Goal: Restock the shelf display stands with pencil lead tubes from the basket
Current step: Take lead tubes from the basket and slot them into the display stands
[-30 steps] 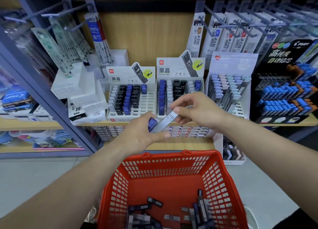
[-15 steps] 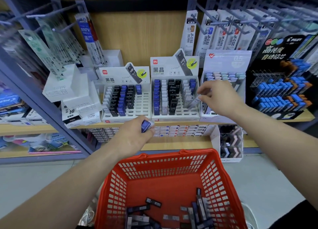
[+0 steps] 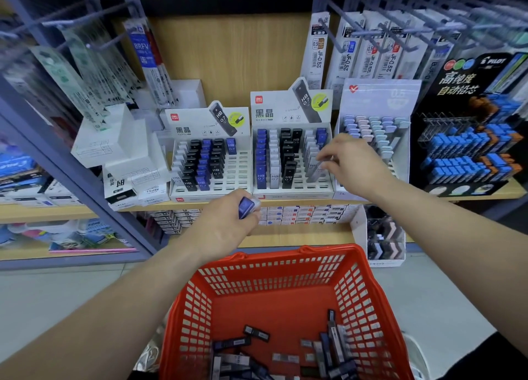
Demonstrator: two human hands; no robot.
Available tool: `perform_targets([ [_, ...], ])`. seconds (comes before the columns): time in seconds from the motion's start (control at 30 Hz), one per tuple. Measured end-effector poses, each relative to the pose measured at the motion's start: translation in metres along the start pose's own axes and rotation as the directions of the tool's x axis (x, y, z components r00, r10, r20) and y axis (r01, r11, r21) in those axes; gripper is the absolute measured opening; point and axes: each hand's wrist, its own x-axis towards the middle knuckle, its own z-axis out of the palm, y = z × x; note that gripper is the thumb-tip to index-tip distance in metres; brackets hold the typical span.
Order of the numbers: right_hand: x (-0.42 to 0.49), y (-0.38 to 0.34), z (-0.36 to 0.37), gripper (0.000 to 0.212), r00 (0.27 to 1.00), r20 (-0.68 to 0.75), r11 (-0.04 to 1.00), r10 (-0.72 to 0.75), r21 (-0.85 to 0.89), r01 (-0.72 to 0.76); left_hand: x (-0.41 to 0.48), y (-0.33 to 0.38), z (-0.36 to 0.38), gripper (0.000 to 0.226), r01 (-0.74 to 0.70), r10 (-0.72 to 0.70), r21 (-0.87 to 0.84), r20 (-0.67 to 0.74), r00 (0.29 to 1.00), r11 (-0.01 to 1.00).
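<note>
Head: right hand [image 3: 354, 165] with tube [image 3: 316, 172] at stand [image 3: 294, 193].

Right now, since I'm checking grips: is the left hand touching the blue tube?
Touching. In the head view the left hand grips the blue tube, fingers curled round it.

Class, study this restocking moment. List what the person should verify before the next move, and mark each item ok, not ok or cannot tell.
1. Right hand pinches the pale grey lead tube: ok.
2. That tube is at the grey column of the white slotted display stand, so the colour matches: ok.
3. Tube's lower end seated in a slot: cannot tell.
4. Empty slots in that stand's front rows: ok.
5. Left hand holds a blue tube ready: ok.
6. Red plastic basket holds more tubes: ok.
</note>
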Motion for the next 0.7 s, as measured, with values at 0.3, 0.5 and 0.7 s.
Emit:
perform_targets([
  [0.3,0.004,-0.008,0.010,0.013,0.997,0.003,0.997,0.074,-0.001,-0.074,-0.003,0.000,-0.004,0.012,0.003,-0.004,-0.039,-0.012,1.000,0.999],
  [0.5,-0.006,-0.056,-0.002,0.006,1.000,0.000,0.969,-0.017,0.248,0.016,-0.002,0.003,-0.005,0.015,-0.019,0.019,-0.051,-0.016,1.000,0.999],
  [0.7,-0.024,-0.101,0.013,0.011,0.939,0.339,0.770,-0.058,0.614,-0.174,-0.002,0.011,0.000,0.017,-0.024,0.024,-0.017,-0.006,1.000,1.000],
])
